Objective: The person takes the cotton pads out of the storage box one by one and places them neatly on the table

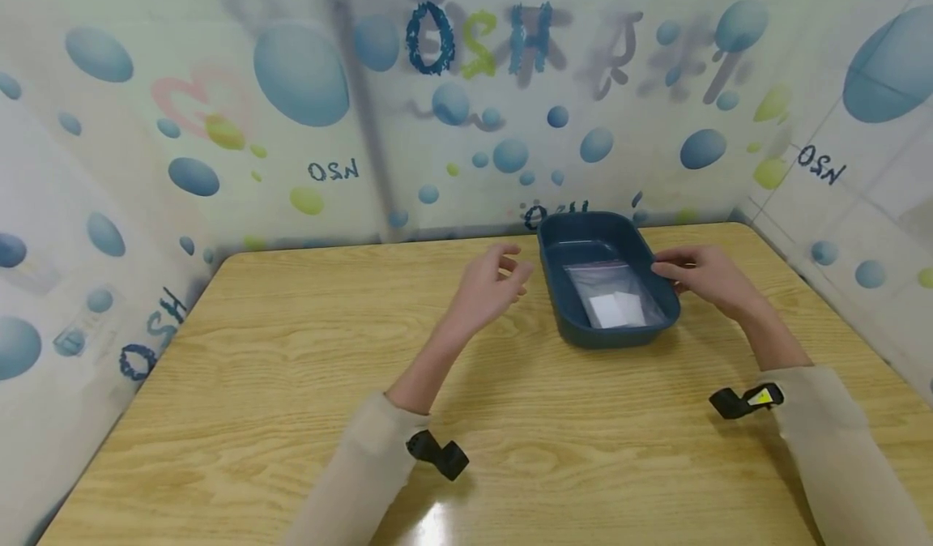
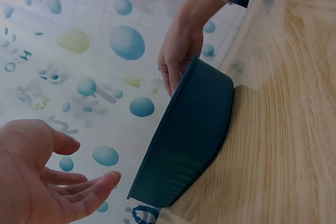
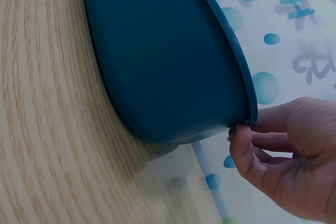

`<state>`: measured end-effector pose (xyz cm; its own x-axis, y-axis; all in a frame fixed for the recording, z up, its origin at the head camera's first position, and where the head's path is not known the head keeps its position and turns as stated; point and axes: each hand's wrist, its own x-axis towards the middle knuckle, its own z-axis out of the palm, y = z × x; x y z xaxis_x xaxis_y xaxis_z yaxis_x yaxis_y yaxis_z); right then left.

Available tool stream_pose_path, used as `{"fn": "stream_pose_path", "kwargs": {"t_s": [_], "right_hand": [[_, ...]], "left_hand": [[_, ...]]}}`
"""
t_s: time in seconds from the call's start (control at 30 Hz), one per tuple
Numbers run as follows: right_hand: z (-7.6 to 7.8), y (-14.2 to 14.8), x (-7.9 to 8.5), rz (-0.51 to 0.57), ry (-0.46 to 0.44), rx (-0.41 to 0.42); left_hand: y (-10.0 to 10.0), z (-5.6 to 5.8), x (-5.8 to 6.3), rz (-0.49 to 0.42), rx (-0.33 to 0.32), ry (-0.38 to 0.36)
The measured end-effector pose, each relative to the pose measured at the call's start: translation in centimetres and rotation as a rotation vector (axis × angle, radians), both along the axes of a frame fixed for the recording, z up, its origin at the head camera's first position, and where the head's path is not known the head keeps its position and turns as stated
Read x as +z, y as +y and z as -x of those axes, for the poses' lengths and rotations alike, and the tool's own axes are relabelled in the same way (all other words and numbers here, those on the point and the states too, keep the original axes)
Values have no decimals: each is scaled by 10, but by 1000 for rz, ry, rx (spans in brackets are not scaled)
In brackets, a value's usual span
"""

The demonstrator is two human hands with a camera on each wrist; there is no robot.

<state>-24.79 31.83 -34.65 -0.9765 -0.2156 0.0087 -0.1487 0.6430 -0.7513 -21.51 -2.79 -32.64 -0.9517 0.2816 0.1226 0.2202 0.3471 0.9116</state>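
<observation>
Near the far edge of the counter (image 1: 291, 384), right of its middle, we find a dark blue basin (image 1: 612, 338) resting upright. Inside, toward its near end, we record a clear plastic bag (image 1: 601, 275) containing flat white pieces (image 1: 615, 309). Of the two hands, we observe the right hand (image 1: 703, 277) pinching the basin's rim on its right side, thumb and fingers closed narrowly on the edge. We note the left hand (image 1: 490, 285) just beside the opposite side, apart from the basin, its fingers loosely bent and the grasp wide. Behind, we see a wall covering (image 1: 408, 149) printed with blue and yellow-green bubbles.
</observation>
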Motion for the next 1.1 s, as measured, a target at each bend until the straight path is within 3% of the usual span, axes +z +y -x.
{"fn": "stream_pose_path", "kwargs": {"t_s": [0.27, 0.7, 0.97, 1.1], "right_hand": [[2, -4, -1, 10, -16, 4], [2, -9, -2, 36, -37, 12], [0, -11, -1, 36, -27, 20], [-1, -13, -1, 44, -29, 22]], "left_hand": [[16, 2, 4, -32, 0, -26], [35, 2, 7, 34, -3, -16], [47, 5, 6, 160, 8, 20], [53, 6, 7, 179, 10, 16]]}}
